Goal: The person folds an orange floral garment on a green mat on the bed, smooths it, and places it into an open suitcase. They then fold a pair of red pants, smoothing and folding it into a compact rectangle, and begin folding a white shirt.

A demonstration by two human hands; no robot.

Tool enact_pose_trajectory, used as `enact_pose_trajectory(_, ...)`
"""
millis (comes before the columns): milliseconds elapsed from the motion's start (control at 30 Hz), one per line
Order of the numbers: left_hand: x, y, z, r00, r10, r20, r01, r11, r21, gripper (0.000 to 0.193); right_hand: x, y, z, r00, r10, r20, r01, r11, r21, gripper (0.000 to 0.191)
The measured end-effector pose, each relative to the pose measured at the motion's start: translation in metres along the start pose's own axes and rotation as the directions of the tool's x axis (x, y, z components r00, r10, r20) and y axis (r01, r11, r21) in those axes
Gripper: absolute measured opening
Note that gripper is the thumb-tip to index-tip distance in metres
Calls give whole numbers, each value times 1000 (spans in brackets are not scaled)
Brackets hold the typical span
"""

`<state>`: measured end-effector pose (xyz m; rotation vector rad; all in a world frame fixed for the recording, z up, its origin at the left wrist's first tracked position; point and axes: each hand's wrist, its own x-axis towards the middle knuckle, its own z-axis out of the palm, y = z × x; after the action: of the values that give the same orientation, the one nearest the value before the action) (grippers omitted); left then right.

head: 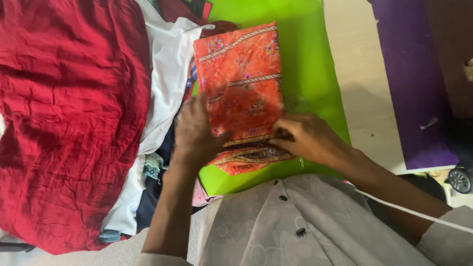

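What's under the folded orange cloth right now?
The orange cloth lies on a bright green sheet. Both hands, left and right, press its near end. Whatever is beneath its middle is covered.

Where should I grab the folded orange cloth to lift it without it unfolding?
Probably the near end of the orange cloth, where the layered edges and patterned border meet. Come from the wearer's side, as the left hand and right hand sit now; pinching all layers there keeps the fold closed on the green board.

Crumpled red cloth (69, 113) filling the frame's left, white garment (165, 83) beside it; purple sheet (419, 83) upper right, small wheel (460, 180) at right edge.
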<state>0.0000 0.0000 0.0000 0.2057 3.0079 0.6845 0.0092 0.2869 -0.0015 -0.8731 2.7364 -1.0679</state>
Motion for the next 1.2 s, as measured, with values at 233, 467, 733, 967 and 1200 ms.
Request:
enact_pose_trajectory(233, -23, 27, 36, 954, 184, 238, -213, 972, 99, 143, -5, 8, 18, 988, -71, 139, 92, 983, -158, 26)
enact_pose_trajectory(467, -9, 32, 25, 930, 96, 354, -168, 970, 178, 151, 5, 8, 0, 991, 50, 124, -42, 997, -68, 26)
enact_pose_trajectory(733, 83, 48, 21, 977, 210, 35, -211, 976, 47, 98, 36, 18, -1, 971, -115, -210, 84, 985, -152, 74)
enact_pose_trajectory(967, 145, 65, 65, 941, 293, 169, -325, 921, 216, 82, 41, 23, 23, 994, -111, 8, 109, 959, -263, 87)
enact_pose_trajectory(1200, 157, 40, 78, 960, 246, 135, -266, 950, 164, 75, 35, 19, 26, 990, -132, -58, 109, 947, -301, 78)
